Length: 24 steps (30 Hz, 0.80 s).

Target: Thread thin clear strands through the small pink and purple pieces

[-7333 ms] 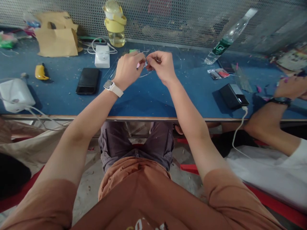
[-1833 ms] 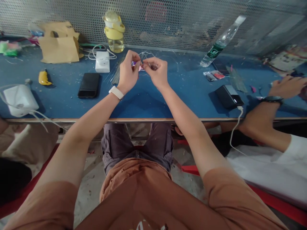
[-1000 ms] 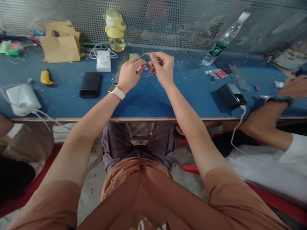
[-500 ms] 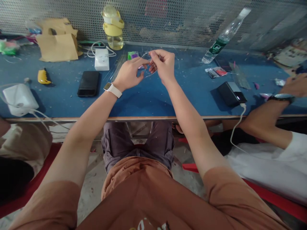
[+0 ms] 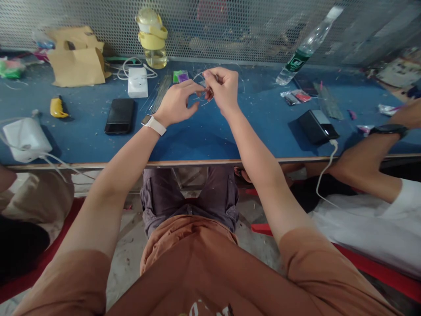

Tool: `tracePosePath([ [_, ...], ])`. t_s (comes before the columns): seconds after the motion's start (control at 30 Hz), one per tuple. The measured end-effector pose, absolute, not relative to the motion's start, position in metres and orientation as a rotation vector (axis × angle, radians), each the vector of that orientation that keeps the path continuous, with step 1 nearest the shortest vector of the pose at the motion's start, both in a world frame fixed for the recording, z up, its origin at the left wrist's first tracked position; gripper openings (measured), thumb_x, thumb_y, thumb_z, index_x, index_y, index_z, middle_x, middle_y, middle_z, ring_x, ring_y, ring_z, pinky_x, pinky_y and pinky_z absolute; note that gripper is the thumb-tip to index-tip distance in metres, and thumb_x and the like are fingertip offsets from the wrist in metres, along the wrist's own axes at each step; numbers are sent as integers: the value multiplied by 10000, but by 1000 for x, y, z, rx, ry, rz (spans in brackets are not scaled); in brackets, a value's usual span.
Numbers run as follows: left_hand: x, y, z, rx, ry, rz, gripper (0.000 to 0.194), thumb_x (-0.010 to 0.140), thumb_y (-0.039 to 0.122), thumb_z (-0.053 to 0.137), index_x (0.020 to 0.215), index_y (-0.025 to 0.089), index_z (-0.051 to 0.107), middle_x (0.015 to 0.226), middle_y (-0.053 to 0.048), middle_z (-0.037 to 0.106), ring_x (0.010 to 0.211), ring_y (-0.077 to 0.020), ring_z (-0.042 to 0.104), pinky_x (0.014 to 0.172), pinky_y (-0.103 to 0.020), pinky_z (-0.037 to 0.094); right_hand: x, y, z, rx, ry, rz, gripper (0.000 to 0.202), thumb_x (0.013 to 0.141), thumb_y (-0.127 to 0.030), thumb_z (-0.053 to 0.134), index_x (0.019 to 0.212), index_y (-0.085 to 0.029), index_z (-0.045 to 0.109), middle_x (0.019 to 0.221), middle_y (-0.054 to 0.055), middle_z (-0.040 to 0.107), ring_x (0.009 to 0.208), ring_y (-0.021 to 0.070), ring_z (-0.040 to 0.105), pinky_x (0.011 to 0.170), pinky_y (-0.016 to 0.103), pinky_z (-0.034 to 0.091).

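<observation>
My right hand pinches a thin, pale wire between thumb and fingertips above the blue table. The wire bends into a loose loop, and parts of it are hidden behind my fingers. My left hand, with a watch on the wrist, is stretched toward it. Its index fingertip reaches the right fingertips; whether it touches the wire I cannot tell. The left thumb stands apart from the index finger. Just behind my left hand lie small green and purple packets, and a bundle of thin strands is to its left.
On the left are a black power bank, a white charger, a yellow cutter and a yellow-lidded bottle. On the right, a water bottle leans against the mesh, near a black box and a co-worker's arm.
My left index finger has moved in closer to my right fingertips. My right hand keeps its pinch on the wire. The co-worker's hand at right has shifted slightly.
</observation>
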State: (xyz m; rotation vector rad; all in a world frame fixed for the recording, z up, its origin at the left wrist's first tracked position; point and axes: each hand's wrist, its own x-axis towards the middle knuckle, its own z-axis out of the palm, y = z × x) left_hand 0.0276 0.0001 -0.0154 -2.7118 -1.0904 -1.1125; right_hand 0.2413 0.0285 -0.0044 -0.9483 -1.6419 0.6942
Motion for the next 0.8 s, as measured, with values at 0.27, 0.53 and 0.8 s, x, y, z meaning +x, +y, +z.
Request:
tracePosePath([
  [0.27, 28, 3, -19, -2625, -1166, -973, 364, 1091, 392, 629, 1409, 297, 777, 1366, -78, 807, 1120, -270, 731, 889, -438, 586, 240, 34, -12, -931, -1657, 602, 895, 835, -1191, 497, 869, -327, 729, 760, 57, 756, 654, 259, 779, 657, 444, 727],
  [0.53, 33, -1, -22, -2676, -1216, -926, 431, 1206, 482, 411, 1461, 351, 731, 1224, -22, 825, 1180, -224, 651, 983, -416, 556, 246, 42, -13, -953, -1652, 657, 822, 885, -1116, 598, 872, -309, 750, 765, 58, 774, 671, 259, 805, 678, 421, 744],
  [0.8, 33, -3, -21, -2631, -1111, -886, 359, 1153, 427, 504, 1332, 308, 790, 1258, -98, 829, 1053, -278, 737, 825, -446, 552, 245, 31, -3, -978, -1675, 698, 776, 860, -1088, 679, 885, -318, 771, 727, 60, 728, 751, 296, 817, 736, 477, 772],
])
